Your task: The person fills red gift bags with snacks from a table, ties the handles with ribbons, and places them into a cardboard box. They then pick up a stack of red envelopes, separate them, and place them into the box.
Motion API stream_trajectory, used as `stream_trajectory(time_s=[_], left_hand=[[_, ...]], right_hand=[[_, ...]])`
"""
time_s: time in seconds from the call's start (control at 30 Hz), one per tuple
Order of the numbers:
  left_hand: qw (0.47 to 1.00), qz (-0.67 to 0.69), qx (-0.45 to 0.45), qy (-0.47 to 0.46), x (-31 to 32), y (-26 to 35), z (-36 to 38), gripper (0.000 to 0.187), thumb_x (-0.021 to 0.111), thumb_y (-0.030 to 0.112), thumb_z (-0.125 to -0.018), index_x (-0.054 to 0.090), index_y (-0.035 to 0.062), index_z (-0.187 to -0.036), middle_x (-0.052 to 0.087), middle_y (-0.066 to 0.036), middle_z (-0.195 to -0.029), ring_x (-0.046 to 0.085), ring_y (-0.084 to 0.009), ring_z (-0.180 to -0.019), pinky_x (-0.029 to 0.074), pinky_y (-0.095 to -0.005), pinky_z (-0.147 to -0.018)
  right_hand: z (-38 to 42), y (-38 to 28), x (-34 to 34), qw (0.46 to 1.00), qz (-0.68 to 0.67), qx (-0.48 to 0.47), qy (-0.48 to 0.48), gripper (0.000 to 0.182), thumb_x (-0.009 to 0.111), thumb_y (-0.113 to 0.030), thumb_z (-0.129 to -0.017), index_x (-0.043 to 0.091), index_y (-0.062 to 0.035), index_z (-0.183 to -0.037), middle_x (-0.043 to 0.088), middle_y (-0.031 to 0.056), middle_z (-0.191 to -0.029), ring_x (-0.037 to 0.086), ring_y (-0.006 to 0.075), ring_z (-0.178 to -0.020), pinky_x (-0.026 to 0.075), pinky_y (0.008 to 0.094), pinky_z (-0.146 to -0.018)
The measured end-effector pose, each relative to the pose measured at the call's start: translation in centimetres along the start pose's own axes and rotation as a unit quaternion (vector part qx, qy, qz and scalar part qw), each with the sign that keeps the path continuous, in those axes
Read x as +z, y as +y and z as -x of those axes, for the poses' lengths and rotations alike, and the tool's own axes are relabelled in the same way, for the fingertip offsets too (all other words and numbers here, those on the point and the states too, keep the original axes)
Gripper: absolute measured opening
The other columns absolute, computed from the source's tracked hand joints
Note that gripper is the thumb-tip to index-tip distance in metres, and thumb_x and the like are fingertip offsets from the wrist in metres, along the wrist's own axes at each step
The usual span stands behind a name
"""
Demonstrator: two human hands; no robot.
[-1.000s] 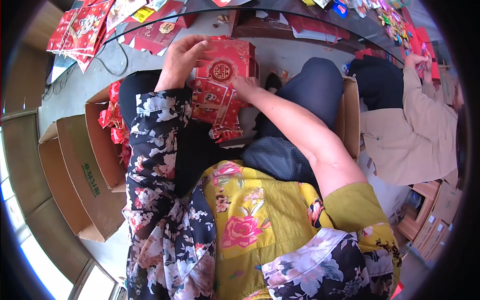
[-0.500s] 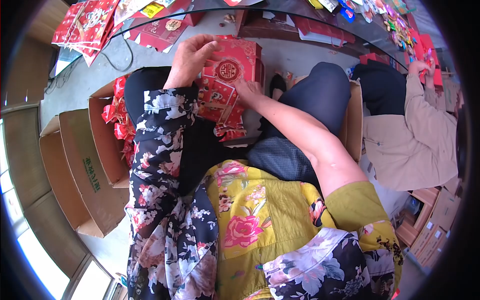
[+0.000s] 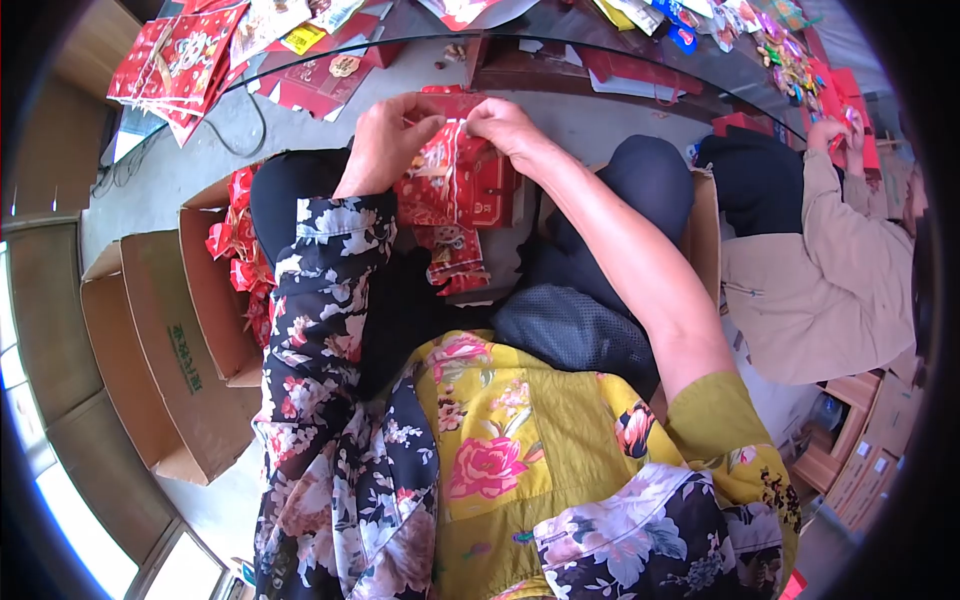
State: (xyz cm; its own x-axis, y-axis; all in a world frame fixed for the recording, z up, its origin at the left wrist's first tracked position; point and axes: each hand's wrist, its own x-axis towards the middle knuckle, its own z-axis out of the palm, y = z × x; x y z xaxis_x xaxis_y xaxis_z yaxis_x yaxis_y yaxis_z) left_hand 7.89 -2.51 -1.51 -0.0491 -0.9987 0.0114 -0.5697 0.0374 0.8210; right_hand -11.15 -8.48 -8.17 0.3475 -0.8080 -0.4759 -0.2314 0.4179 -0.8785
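Note:
My left hand point(image 3: 393, 142) and my right hand point(image 3: 503, 127) are close together over my lap, fingers pinched at the upper edge of a red printed bag point(image 3: 440, 185). The bag hangs between them, with white and gold figures on its front. Just behind it, a red box point(image 3: 497, 190) is partly covered by the bag and my right hand. Below the bag lie small red packets point(image 3: 458, 262) with printed figures, between my knees.
At my left stands an open cardboard box point(image 3: 215, 300) holding red wrapped bundles point(image 3: 240, 240). A glass table point(image 3: 560, 30) ahead carries red bags point(image 3: 190, 60) and colourful wrapped sweets point(image 3: 790, 60). Another person point(image 3: 820, 280) sits at my right, hands on a red item.
My right hand has moved up from the box's front to the top, beside my left hand. The red bag is now raised upright, hiding the box's round gold emblem.

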Motion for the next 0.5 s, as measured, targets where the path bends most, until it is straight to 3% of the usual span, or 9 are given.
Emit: stream_trajectory(time_s=[0.17,0.3,0.43,0.5], left_hand=[[0.999,0.016,-0.007,-0.043,0.0,1.5,0.3,0.029,0.074,0.023,-0.084,0.066,-0.0027,-0.094,0.068,-0.007,-0.077,0.06,-0.0113,-0.07,0.048,-0.0269,-0.065],[0.994,-0.032,-0.029,-0.1,0.5,1.4,0.5,0.053,0.082,0.037,-0.075,0.061,-0.0009,-0.106,0.068,-0.013,-0.095,0.067,-0.0227,-0.088,0.053,-0.0343,-0.076],[0.993,-0.062,-0.014,-0.102,1.0,1.1,0.5,0.052,0.082,0.033,-0.074,0.061,-0.0007,-0.107,0.069,-0.014,-0.098,0.068,-0.0256,-0.089,0.053,-0.036,-0.077],[0.995,-0.052,-0.024,-0.081,1.3,0.8,0.5,0.05,0.084,0.03,-0.068,0.062,0.0004,-0.102,0.068,-0.015,-0.092,0.067,-0.028,-0.088,0.052,-0.0378,-0.078]], right_hand=[[1.5,-2.0,-1.1,0.995,-0.089,0.008,0.042,0.015,0.066,-0.015,-0.085,0.057,-0.0097,-0.096,0.066,0.0051,-0.084,0.065,0.0134,-0.067,0.053,0.028,-0.057],[1.5,-1.9,-0.3,0.99,-0.134,0.003,0.05,0.016,0.066,-0.016,-0.086,0.056,-0.009,-0.096,0.066,0.0061,-0.085,0.066,0.0151,-0.066,0.054,0.0282,-0.056],[1.7,-2.4,-0.3,0.985,-0.168,0.007,0.028,0.018,0.065,-0.016,-0.088,0.054,-0.0083,-0.1,0.066,0.0084,-0.086,0.068,0.018,-0.064,0.054,0.0281,-0.055],[1.8,-2.7,-0.4,0.983,-0.182,-0.002,0.022,0.021,0.064,-0.016,-0.089,0.052,-0.0075,-0.104,0.067,0.0103,-0.087,0.069,0.0197,-0.064,0.054,0.0276,-0.055]])
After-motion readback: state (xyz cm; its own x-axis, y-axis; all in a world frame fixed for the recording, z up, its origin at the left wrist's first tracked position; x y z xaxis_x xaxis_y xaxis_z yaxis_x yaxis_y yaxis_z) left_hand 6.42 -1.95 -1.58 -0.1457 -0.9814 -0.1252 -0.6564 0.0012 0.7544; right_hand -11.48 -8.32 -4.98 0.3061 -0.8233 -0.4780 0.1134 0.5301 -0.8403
